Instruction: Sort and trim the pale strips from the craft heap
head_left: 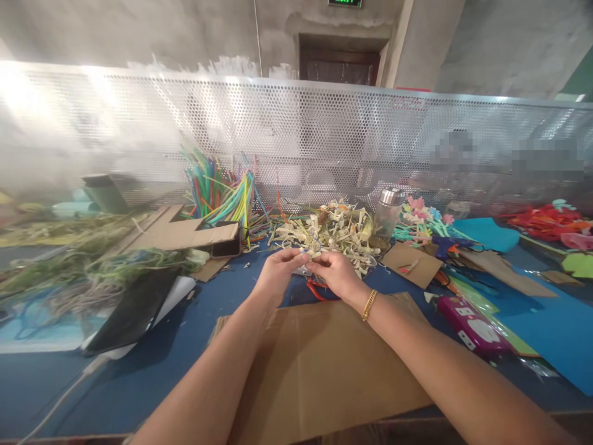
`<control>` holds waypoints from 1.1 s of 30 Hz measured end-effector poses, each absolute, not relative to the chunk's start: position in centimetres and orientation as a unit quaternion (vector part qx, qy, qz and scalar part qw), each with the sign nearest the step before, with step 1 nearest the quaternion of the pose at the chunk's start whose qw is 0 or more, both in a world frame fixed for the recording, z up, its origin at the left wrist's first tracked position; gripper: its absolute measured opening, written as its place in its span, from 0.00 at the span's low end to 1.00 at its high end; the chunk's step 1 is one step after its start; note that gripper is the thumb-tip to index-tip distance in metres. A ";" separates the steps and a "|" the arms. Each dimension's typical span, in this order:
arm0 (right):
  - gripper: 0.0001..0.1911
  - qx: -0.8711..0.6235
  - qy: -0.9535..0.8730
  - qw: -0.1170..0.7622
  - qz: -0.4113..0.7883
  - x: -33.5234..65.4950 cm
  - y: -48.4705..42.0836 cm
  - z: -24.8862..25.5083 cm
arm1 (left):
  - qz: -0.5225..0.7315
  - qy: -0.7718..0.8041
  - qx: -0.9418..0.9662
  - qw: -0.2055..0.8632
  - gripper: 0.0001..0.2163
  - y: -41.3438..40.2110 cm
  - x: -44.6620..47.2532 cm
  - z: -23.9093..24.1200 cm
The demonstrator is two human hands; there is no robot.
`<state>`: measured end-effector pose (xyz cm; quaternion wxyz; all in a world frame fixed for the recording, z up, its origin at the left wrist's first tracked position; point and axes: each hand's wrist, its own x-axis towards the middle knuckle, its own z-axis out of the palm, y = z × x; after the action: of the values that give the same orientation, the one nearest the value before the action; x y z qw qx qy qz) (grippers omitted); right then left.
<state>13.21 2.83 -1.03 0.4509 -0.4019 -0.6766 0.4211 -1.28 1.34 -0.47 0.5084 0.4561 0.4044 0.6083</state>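
My left hand (277, 271) and my right hand (339, 274) meet over the middle of the table, fingertips nearly touching. Both are closed in a pinch on a small pale strip (313, 254), partly covered by the fingers. Just behind them lies a heap of curled pale strips (340, 232), cream with some green and orange bits. Below the fingers, a red curved handle (315, 290) shows on the blue tabletop; the rest of that tool is hidden. A brown cardboard sheet (333, 364) lies flat under my forearms.
Colourful pipe cleaners (217, 191) stand at the back left, near cut cardboard (185, 232) and a black folder-like sheet (134, 312). To the right are a clear bottle (388, 213), a glue gun (447, 247) and a magenta case (472, 326). A perforated metal screen (278, 136) closes the back.
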 end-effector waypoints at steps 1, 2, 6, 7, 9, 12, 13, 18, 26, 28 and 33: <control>0.13 -0.406 -0.665 0.451 0.436 13.1 2.8 -1.1 | 0.617 0.407 0.457 0.495 0.13 1.2 -1.2 -0.3; 0.13 -0.410 -0.654 0.452 0.447 13.0 2.8 -1.2 | 0.623 0.411 0.459 0.482 0.13 1.1 -1.1 -0.2; 0.14 -0.412 -0.643 0.460 0.453 12.8 3.0 -1.4 | 0.617 0.422 0.460 0.478 0.14 0.9 -1.0 0.0; 0.14 -0.415 -0.647 0.459 0.446 12.9 3.0 -1.4 | 0.609 0.425 0.463 0.485 0.14 0.9 -1.1 -0.1; 0.14 -0.424 -0.663 0.448 0.424 13.1 3.1 -1.4 | 0.594 0.426 0.468 0.496 0.14 1.1 -1.3 -0.3; 0.13 -0.435 -0.704 0.417 0.377 13.5 3.1 -1.4 | 0.594 0.420 0.463 0.506 0.14 1.3 -1.4 -0.4; 0.12 -0.435 -0.716 0.406 0.364 13.6 3.0 -1.4 | 0.595 0.420 0.461 0.508 0.13 1.3 -1.4 -0.4; 0.10 -0.423 -0.713 0.391 0.399 13.6 2.9 -1.2 | 0.570 0.423 0.442 0.548 0.13 1.0 -1.3 0.0; 0.15 -0.399 -0.673 0.438 0.442 13.8 3.1 -0.8 | 0.575 0.404 0.420 0.575 0.13 1.0 -1.4 -0.2; 0.15 -0.404 -0.688 0.449 0.402 14.2 3.4 -0.6 | 0.583 0.418 0.429 0.549 0.14 1.1 -1.5 -0.2; 0.12 -0.408 -0.700 0.494 0.315 14.7 4.0 -0.2 | 0.575 0.440 0.445 0.527 0.17 0.9 -1.3 0.1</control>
<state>14.75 3.99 -0.17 0.4937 -0.4082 -0.7002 0.3152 -1.27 0.86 0.13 0.5271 0.4455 0.4399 0.5746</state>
